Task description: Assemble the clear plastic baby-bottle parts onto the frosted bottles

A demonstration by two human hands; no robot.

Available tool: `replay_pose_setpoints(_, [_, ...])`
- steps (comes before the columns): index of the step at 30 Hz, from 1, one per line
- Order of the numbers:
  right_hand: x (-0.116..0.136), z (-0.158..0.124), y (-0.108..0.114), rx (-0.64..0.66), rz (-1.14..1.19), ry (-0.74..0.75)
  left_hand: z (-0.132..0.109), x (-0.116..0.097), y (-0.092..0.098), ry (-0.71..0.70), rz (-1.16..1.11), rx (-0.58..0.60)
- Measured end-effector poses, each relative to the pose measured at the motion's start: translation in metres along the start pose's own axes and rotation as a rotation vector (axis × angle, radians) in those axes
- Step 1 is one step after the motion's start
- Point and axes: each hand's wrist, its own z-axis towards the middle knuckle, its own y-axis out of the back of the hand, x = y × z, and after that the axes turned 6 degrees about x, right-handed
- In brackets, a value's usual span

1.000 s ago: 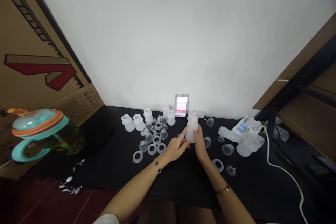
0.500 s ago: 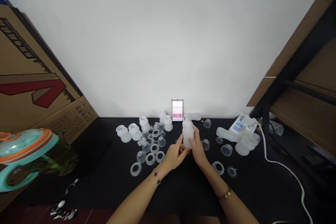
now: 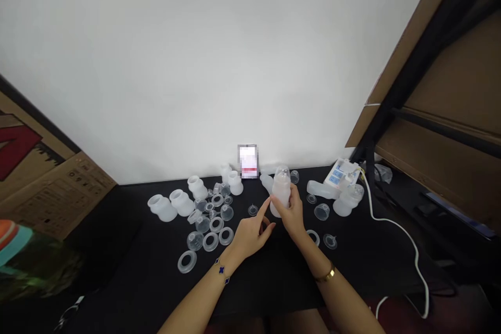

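A frosted white baby bottle (image 3: 280, 199) with a clear dome cap stands nearly upright in front of me. My right hand (image 3: 293, 215) wraps round its right side and lower front. Stretched out, the index fingertip of my left hand (image 3: 249, 235) reaches the bottle's left side; whether it presses there I cannot tell. The left thumb is held apart from the bottle, and the other left fingers are partly hidden. Left of the bottle lies a clear nipple (image 3: 253, 210). A white ring (image 3: 313, 237) is partly covered by my right forearm.
Several open white bottles (image 3: 162, 207) stand left, beside clear caps (image 3: 194, 241) and rings (image 3: 187, 261). A phone (image 3: 248, 160) leans on the wall. Right are another bottle (image 3: 347, 201), a white box (image 3: 340, 173) and a white cable (image 3: 403, 235). A large jug (image 3: 23, 255) is far left.
My view has turned to the right, so the table things appear further left. My left hand has loosened from the bottle's base, its thumb now away. My right hand still holds the bottle.
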Motion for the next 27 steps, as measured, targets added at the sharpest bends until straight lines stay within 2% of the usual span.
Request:
replay_pose_setpoints(9, [-0.011,0.015,0.024,-0.289,0.067,0.126,0.001,-0.003,0.001,-0.013,0.068,0.01])
replay_pose_setpoints(15, [-0.003,0.028,0.042,-0.466,-0.095,0.161,0.002,-0.003,0.0,-0.022,0.098,0.019])
replay_pose_setpoints(20, [-0.006,0.037,0.053,-0.502,-0.177,0.23,0.002,-0.002,-0.001,-0.028,0.11,0.034])
replay_pose_setpoints(24, [-0.018,0.046,0.061,-0.464,-0.101,0.233,0.002,-0.001,-0.002,-0.036,0.124,0.034])
replay_pose_setpoints(27, [-0.03,0.052,0.065,-0.418,-0.04,0.177,0.001,-0.002,-0.002,-0.043,0.139,0.043])
